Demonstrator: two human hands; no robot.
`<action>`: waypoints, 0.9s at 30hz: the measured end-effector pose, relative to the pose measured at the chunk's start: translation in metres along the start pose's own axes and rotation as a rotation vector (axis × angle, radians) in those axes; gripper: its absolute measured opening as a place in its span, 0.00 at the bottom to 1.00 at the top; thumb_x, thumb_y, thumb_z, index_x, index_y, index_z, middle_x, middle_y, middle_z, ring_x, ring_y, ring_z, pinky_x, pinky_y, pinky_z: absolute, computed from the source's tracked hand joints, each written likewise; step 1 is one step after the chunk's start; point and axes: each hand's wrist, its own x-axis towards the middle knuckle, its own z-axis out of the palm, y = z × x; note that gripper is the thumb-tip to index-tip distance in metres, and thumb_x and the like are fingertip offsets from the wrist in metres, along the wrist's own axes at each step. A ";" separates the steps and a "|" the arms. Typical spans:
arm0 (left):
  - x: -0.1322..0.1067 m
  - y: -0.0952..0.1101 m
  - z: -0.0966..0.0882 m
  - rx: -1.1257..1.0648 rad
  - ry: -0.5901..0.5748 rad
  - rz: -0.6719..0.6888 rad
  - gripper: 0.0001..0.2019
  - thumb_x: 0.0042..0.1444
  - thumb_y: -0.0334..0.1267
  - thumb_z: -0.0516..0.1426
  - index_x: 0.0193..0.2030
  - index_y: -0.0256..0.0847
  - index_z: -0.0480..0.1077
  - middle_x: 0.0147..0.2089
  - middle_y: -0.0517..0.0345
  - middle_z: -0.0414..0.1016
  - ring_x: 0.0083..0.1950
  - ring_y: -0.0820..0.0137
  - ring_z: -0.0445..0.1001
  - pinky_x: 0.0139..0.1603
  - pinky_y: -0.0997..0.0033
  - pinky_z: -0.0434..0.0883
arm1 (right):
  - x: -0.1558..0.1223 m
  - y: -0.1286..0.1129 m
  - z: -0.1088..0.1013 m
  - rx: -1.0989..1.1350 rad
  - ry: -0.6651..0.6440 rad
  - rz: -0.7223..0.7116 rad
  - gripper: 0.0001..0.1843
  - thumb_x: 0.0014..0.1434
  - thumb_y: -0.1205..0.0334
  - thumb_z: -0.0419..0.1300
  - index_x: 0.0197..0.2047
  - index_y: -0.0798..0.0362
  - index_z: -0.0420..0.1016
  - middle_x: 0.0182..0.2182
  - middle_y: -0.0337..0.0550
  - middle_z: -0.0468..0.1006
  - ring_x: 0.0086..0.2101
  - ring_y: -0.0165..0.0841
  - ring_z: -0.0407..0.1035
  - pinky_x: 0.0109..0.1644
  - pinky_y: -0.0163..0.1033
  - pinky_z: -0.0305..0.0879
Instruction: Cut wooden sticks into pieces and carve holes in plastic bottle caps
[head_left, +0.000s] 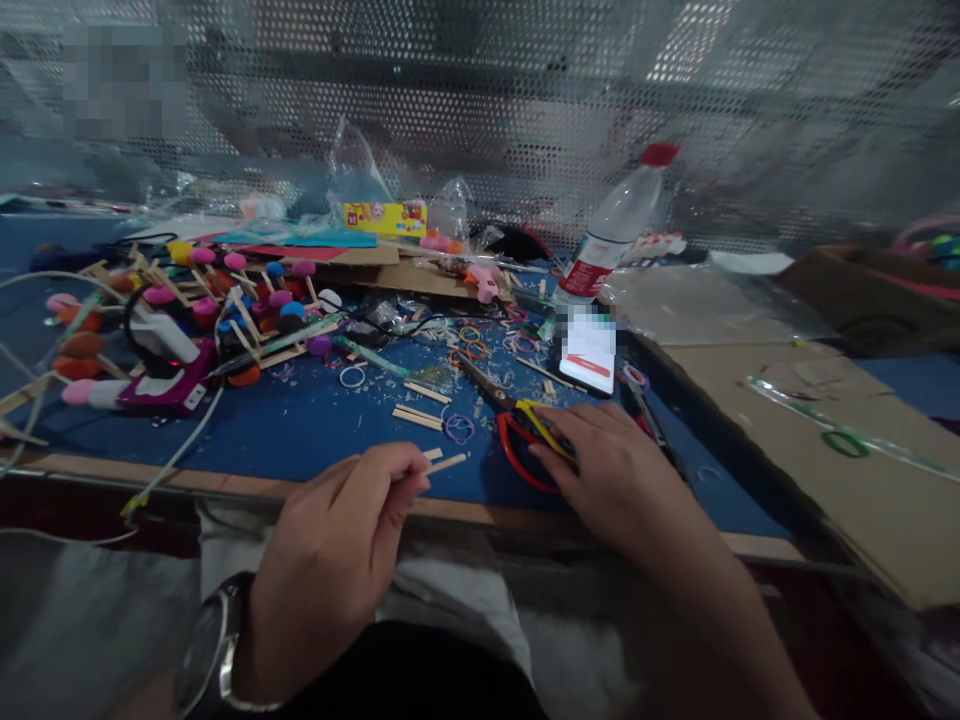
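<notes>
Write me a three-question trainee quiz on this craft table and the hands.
1. Which does the left hand pinch? A) wooden stick B) rubber band C) pen
2. True or false: the right hand touches the red-and-yellow scissors.
3. What colour is the cap of the plastic bottle?
Key: 1 A; 2 true; 3 red.

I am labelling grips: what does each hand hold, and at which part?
Left hand pinches a stick near one end. Right hand lies on the scissors handles; hold unclear.
</notes>
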 end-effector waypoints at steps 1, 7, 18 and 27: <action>0.000 0.000 0.000 0.002 0.005 0.005 0.07 0.68 0.32 0.52 0.50 0.40 0.69 0.39 0.58 0.80 0.34 0.73 0.78 0.41 0.74 0.76 | 0.001 0.000 0.001 -0.006 -0.008 -0.001 0.15 0.64 0.64 0.57 0.50 0.61 0.78 0.39 0.56 0.80 0.40 0.48 0.72 0.46 0.54 0.70; -0.001 0.002 -0.004 -0.049 0.013 -0.004 0.10 0.70 0.32 0.51 0.52 0.42 0.71 0.38 0.59 0.81 0.39 0.73 0.81 0.45 0.74 0.77 | -0.004 0.007 0.006 0.150 0.000 0.131 0.20 0.65 0.59 0.54 0.57 0.58 0.73 0.38 0.53 0.80 0.36 0.43 0.75 0.41 0.49 0.73; -0.003 0.010 -0.010 -0.090 0.016 -0.106 0.09 0.69 0.35 0.53 0.51 0.47 0.71 0.33 0.66 0.80 0.33 0.76 0.80 0.37 0.77 0.77 | -0.030 -0.010 -0.023 1.389 -0.043 0.366 0.29 0.59 0.46 0.65 0.61 0.43 0.69 0.34 0.43 0.76 0.22 0.31 0.67 0.23 0.37 0.68; 0.000 0.010 -0.011 -0.185 -0.009 -0.143 0.07 0.69 0.36 0.53 0.49 0.46 0.72 0.31 0.68 0.79 0.29 0.80 0.79 0.33 0.81 0.76 | -0.054 -0.057 -0.010 1.544 -0.211 0.194 0.37 0.63 0.39 0.57 0.71 0.37 0.55 0.37 0.44 0.73 0.18 0.27 0.65 0.14 0.31 0.59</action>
